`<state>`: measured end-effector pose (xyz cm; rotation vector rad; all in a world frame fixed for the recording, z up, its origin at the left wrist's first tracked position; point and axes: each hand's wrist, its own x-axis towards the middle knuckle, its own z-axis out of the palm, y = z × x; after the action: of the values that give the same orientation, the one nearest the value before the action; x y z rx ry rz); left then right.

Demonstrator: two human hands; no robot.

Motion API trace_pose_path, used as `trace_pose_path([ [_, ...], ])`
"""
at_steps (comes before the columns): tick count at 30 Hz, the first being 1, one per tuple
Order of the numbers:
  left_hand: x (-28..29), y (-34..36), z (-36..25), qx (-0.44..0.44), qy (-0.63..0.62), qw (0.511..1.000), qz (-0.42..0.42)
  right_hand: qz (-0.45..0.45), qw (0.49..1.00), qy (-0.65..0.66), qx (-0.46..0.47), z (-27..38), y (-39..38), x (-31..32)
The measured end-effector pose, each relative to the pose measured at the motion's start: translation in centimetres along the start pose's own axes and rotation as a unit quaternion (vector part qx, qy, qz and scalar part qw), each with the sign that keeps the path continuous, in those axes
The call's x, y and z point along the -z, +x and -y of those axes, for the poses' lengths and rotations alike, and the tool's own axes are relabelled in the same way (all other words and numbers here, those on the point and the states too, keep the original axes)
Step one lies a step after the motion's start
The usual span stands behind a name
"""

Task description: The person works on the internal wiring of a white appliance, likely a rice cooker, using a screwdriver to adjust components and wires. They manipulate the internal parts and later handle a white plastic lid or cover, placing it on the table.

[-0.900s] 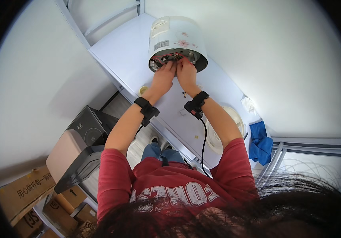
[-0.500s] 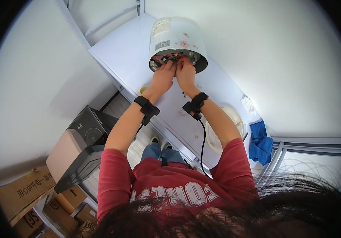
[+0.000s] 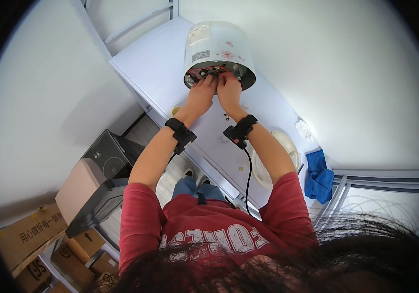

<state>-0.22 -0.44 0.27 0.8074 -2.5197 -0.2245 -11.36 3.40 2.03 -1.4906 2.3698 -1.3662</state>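
A white rice cooker (image 3: 214,41) with pink printed flowers lies on its side at the far part of the table, its open underside facing me. Red wires (image 3: 196,71) and dark metal parts show inside that opening. Both hands reach into its lower middle, side by side. My left hand (image 3: 200,96) has its fingers bent and closed among the inner parts. Close against it, my right hand (image 3: 229,93) has its fingers pressed together near the red wires. Whatever the fingertips grip is too small and too covered to make out.
The white table (image 3: 160,63) runs diagonally. A round cream-coloured plate-like part (image 3: 290,146) lies near my right forearm, with a blue cloth (image 3: 319,178) and white crumpled tissue (image 3: 304,128) beyond. A yellow roll (image 3: 176,111) sits left of my wrist. Cardboard boxes (image 3: 31,234) stand lower left.
Both hands stay at the opening, with only slight finger movement. The cooker appears nearly unmoved in its place.
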Motion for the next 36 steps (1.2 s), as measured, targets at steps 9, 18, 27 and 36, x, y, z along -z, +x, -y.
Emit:
trace_pose_path([
  [9,0.4,0.0,0.1,-0.006,-0.008,1.0,0.011,-0.009,0.994,-0.082,0.075,-0.8,0.3,-0.6],
  [18,0.8,0.2,0.1,-0.005,-0.021,0.999,0.034,-0.025,0.991,-0.086,0.101,-1.8,0.6,-1.0],
  [27,0.6,0.1,0.3,-0.01,-0.025,0.999,0.037,-0.023,0.987,-0.123,0.103,-2.1,0.6,-1.0],
  [36,0.3,0.1,0.4,-0.012,-0.022,0.999,0.027,-0.038,0.985,-0.109,0.128,-2.4,0.6,-0.9],
])
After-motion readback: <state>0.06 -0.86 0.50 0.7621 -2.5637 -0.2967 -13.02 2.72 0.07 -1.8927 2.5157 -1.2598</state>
